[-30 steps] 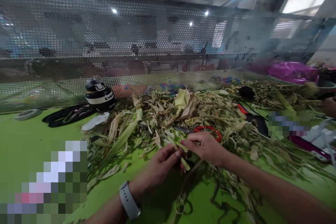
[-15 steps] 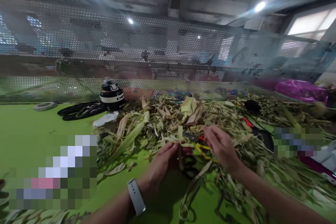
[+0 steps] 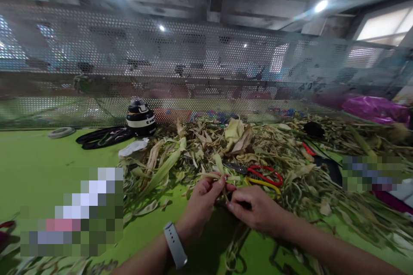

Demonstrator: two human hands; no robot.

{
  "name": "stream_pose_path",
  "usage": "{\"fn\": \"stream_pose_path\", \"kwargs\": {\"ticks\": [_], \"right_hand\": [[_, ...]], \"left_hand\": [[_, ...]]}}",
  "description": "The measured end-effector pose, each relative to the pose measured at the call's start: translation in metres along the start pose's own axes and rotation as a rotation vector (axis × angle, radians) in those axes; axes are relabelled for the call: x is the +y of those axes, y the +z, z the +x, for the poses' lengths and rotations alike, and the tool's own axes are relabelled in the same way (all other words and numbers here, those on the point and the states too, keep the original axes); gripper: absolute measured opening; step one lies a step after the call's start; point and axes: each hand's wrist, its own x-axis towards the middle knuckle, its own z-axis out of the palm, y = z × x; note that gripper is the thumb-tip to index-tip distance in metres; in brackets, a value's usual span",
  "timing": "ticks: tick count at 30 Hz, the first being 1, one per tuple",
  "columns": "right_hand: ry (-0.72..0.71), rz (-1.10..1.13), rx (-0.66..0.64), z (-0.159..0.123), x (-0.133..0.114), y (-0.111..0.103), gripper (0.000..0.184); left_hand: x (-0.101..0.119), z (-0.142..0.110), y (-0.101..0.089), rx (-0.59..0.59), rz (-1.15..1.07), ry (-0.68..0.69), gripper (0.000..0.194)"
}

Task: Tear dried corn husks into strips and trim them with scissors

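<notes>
My left hand, with a pale watch band on the wrist, pinches a crossing of pale corn husk strips between thumb and fingers. Its strip ends stick out upward and to both sides. Close by on the right, my right hand is closed, thumb against fingers, at the lower end of a strip. The exact grip there is partly hidden by its fingers. Just beyond the hands lie scissors with a red and a yellow handle loop, on the husk pile.
A black bottle stands at the back left, near a coiled black item, a tape roll and a white crumpled piece. A perforated metal screen runs behind the green tabletop. A purple bag sits far right.
Half a second ago my right hand was raised over the scissors, apart from the left; it has come down and left to the strips. The view has swung slightly left since the first frame.
</notes>
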Motion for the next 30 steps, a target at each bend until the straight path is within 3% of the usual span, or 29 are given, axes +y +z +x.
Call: {"fn": "stream_pose_path", "kwargs": {"ticks": [3, 5, 7, 9, 12, 14, 20, 23, 27, 30], "right_hand": [[0.057, -0.032, 0.255, -0.001, -0.002, -0.013, 0.035], [0.091, -0.043, 0.421, 0.0, -0.001, -0.02, 0.023], [0.079, -0.071, 0.459, 0.002, 0.001, -0.024, 0.02], [0.062, -0.108, 0.365, 0.003, 0.005, -0.023, 0.029], [0.065, -0.163, 0.157, 0.004, 0.008, -0.018, 0.019], [0.041, -0.176, 0.07, 0.004, 0.008, -0.016, 0.022], [0.072, -0.075, 0.204, 0.005, 0.003, -0.023, 0.013], [0.102, 0.028, 0.105, 0.007, 0.004, -0.021, 0.021], [0.148, 0.136, 0.101, 0.009, 0.007, -0.013, 0.02], [0.192, 0.32, 0.022, 0.008, 0.008, -0.01, 0.02]], "left_hand": [[0.005, 0.0, -0.002, -0.084, 0.102, -0.004, 0.022], [0.006, -0.003, -0.002, -0.129, 0.105, -0.034, 0.021], [0.006, -0.005, -0.001, -0.158, 0.077, -0.074, 0.019], [0.005, -0.007, -0.001, -0.17, 0.086, -0.082, 0.019], [0.006, -0.007, -0.002, -0.178, 0.15, -0.05, 0.021], [0.009, -0.007, -0.003, -0.187, 0.157, -0.026, 0.021], [0.016, -0.013, 0.0, -0.303, 0.225, -0.07, 0.029], [0.017, -0.014, 0.0, -0.333, 0.246, -0.13, 0.042], [0.021, -0.013, -0.001, -0.36, 0.28, -0.182, 0.067], [0.022, -0.012, -0.003, -0.375, 0.252, -0.215, 0.083]]}}
